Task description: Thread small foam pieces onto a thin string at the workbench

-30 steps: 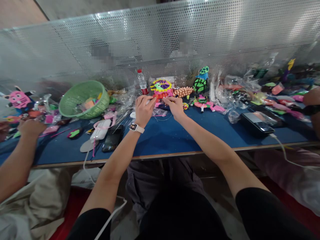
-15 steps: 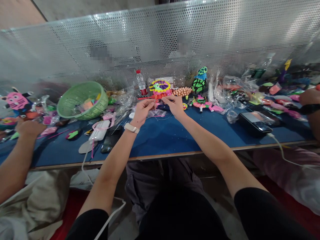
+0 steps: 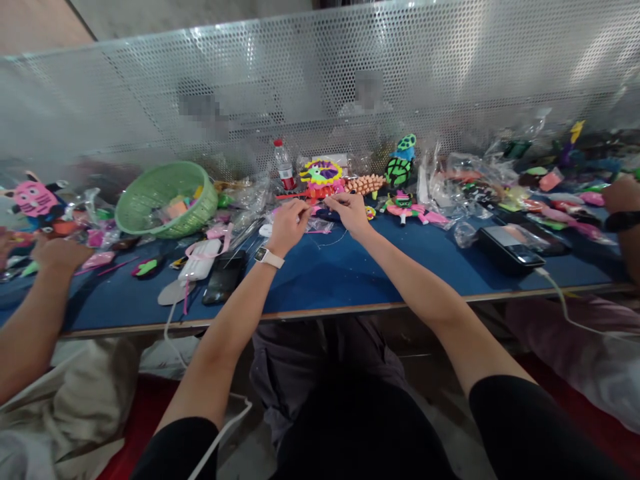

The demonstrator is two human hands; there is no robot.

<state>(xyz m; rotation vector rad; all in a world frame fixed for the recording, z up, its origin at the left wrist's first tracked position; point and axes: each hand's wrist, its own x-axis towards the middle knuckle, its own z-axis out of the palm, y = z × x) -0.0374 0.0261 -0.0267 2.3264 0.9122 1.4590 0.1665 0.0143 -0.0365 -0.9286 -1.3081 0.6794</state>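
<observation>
My left hand (image 3: 290, 225), a watch (image 3: 269, 257) on its wrist, is raised over the blue table with its fingertips pinched together. Close to its right, my right hand (image 3: 350, 210) is closed in a pinch too. Whatever lies between the fingertips is too small to make out. A thin pale strand (image 3: 334, 241) curves below the hands. Just behind them are a yellow, purple and green clay figure (image 3: 323, 175) and an orange spiky piece (image 3: 367, 185). A pink and green clay figure (image 3: 407, 208) lies right of my right hand.
A green basket (image 3: 165, 223) holding colourful pieces stands left, beside a black phone (image 3: 225, 279) and a white device (image 3: 200, 262). A red-capped bottle (image 3: 284, 163) stands behind. Right is a black box-like device (image 3: 510, 247). Other people's hands (image 3: 63, 253) are at both sides. A perforated metal panel (image 3: 300, 73) closes the back.
My left wrist has turned, so the watch face now shows, and the left hand has shifted slightly right and down. My right hand stays nearly in place, still pinched.
</observation>
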